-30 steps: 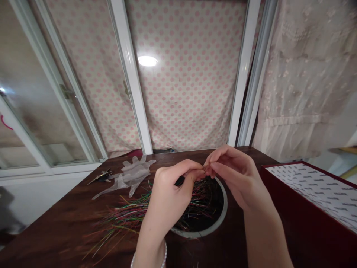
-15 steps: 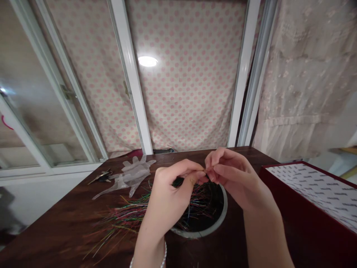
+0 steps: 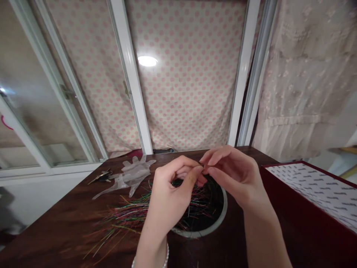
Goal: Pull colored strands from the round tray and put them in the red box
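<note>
My left hand (image 3: pixel 175 186) is closed in a pinch, thumb against index finger, on a thin wire (image 3: pixel 203 166) of which only a tiny piece shows. Right at its tip, my right hand (image 3: pixel 234 175) is curved with thumb and index fingertips slightly apart; whatever they touch there is too small to make out. Below both hands lies a loose bundle of thin coloured wires (image 3: pixel 131 210) in red, green, yellow and silver. Its right part rests on a round black dish (image 3: pixel 223 214) with a grey rim, while the left ends spread over the table. My left forearm hides part of the bundle.
Clear plastic gloves (image 3: pixel 131 175) lie crumpled at the back left of the dark wooden table (image 3: pixel 55 230), beside a bunch of keys (image 3: pixel 102 176). A dark red box (image 3: pixel 306 201) with a white patterned inside stands at the right. Behind the table are curtained sliding windows (image 3: pixel 186 74).
My right hand's thumb and index finger have parted from their pinch, and its fingertips have shifted slightly left. The left hand keeps its pinch. The wires, gloves and box are unchanged.
</note>
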`<state>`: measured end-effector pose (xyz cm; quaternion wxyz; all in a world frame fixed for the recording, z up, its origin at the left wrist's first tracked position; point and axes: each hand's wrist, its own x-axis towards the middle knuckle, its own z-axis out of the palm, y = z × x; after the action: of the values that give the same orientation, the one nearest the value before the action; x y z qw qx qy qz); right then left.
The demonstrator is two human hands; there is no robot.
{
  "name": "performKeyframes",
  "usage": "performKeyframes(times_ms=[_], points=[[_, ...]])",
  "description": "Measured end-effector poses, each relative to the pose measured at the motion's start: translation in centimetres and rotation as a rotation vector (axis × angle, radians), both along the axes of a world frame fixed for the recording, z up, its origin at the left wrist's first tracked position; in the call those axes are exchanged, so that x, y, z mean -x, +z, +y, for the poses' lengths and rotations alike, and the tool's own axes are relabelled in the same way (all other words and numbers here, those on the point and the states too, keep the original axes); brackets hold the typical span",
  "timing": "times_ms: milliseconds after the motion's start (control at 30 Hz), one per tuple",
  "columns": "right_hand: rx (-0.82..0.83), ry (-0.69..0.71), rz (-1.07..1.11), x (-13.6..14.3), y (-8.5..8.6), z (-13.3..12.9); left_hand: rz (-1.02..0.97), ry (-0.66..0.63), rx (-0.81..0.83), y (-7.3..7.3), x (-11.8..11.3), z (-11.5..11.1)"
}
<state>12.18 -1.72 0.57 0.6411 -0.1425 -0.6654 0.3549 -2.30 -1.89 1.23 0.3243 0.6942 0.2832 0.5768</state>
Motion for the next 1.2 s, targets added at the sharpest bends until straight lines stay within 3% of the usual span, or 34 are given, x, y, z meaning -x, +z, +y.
performKeyframes(times_ms=[267, 567, 767, 933, 1067, 1200], points=[[-0.061, -0.193, 0.012, 0.2, 0.0, 0.4, 0.061, -0.020, 0.041, -0.1, -0.3, 0.2], [0.026, -0.361, 0.076, 0.1, -0.2, 0.7, 0.221, 0.123, -0.140, -0.6, -0.5, 0.6], [0.015, -0.392, 0.081, 0.3, -0.3, 0.7, 0.255, 0.136, -0.194, -0.5, -0.3, 0.8], [0.020, -0.405, 0.078, 0.4, -0.3, 0.6, 0.236, 0.046, -0.066, -0.3, -0.3, 0.7], [0.074, -0.369, 0.087, 0.6, -0.1, 0.5, 0.138, -0.063, 0.071, -0.3, -0.5, 1.1], [0.105, -0.293, 0.052, 0.7, -0.1, 0.9, -0.008, -0.042, 0.039, -0.8, -0.6, 2.0]])
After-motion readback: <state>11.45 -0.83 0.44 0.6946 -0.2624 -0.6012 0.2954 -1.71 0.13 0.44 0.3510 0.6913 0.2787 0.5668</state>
